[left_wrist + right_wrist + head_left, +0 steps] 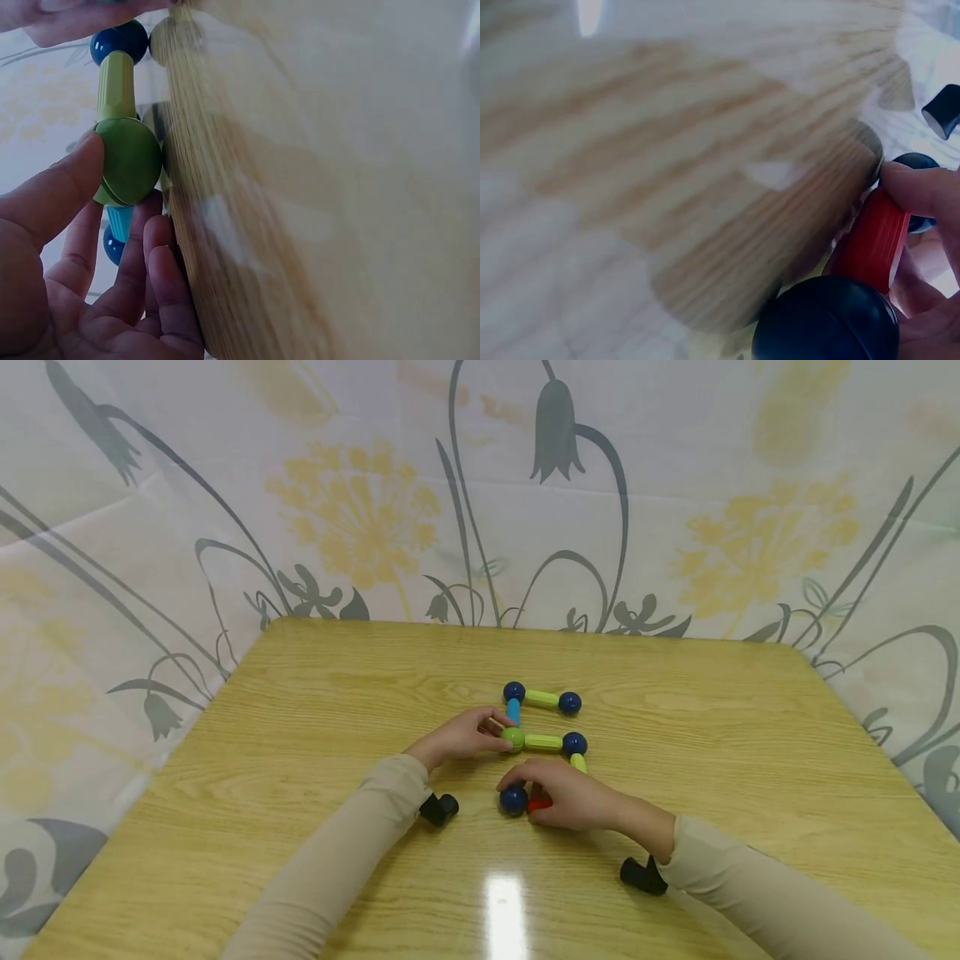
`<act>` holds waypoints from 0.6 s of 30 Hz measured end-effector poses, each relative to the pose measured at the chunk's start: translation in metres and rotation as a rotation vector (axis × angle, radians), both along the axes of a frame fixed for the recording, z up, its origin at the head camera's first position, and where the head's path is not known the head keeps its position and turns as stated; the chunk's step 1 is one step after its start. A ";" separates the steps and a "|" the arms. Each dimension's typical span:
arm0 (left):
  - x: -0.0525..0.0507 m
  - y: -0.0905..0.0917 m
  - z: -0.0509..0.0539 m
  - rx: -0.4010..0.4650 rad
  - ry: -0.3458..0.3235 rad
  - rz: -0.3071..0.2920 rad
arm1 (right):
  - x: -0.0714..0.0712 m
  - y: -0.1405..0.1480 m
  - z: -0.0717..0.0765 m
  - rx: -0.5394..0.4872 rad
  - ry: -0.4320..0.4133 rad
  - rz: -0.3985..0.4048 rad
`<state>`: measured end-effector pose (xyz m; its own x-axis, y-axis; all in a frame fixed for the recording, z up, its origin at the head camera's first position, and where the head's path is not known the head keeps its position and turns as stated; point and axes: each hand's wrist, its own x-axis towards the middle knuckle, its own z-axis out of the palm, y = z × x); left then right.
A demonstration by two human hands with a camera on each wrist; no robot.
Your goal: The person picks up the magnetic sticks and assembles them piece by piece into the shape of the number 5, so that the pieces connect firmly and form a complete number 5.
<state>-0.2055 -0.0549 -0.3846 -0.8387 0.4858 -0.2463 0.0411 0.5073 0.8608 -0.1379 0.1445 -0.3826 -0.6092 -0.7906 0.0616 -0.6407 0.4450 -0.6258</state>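
A chain of toy rods and balls lies on the table. My left hand (pixel 472 735) pinches the green ball (pixel 131 161) between thumb and fingers. From that ball a light blue rod (pixel 513 712) leads to a blue ball (pixel 513 692), and a yellow-green rod (pixel 543 742) leads to another blue ball (pixel 574 744). My right hand (pixel 573 795) grips a red rod (pixel 870 240), thumb along its side. A dark blue ball (pixel 513 800) sits at the rod's left end; a second dark ball (pixel 825 319) at its other end shows in the right wrist view.
A farther yellow-green rod (pixel 542 699) ends in a blue ball (pixel 570 702). A short yellow rod (pixel 578 762) is partly hidden behind the right hand. Black wrist mounts (pixel 439 810) hang under both forearms. A patterned cloth (pixel 480 510) stands behind the wooden table (pixel 337 685).
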 end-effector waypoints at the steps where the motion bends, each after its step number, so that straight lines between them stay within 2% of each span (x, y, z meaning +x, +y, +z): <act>1: 0.000 0.000 0.000 0.002 0.000 -0.001 | 0.000 0.000 0.000 -0.003 -0.002 0.000; 9: 0.000 0.001 -0.004 0.013 0.016 0.001 | -0.002 0.002 -0.001 -0.034 -0.023 -0.024; 12: 0.003 -0.002 -0.006 0.035 0.001 0.012 | 0.000 0.004 -0.002 -0.036 -0.040 -0.034; 15: 0.012 -0.010 -0.003 0.055 0.017 0.059 | 0.004 0.014 -0.001 -0.052 -0.013 -0.110; 17: 0.020 -0.019 0.003 0.017 0.080 0.109 | 0.007 0.027 0.003 -0.061 0.039 -0.222; 18: 0.025 -0.025 0.006 -0.025 0.133 0.137 | 0.008 0.035 0.005 -0.055 0.064 -0.291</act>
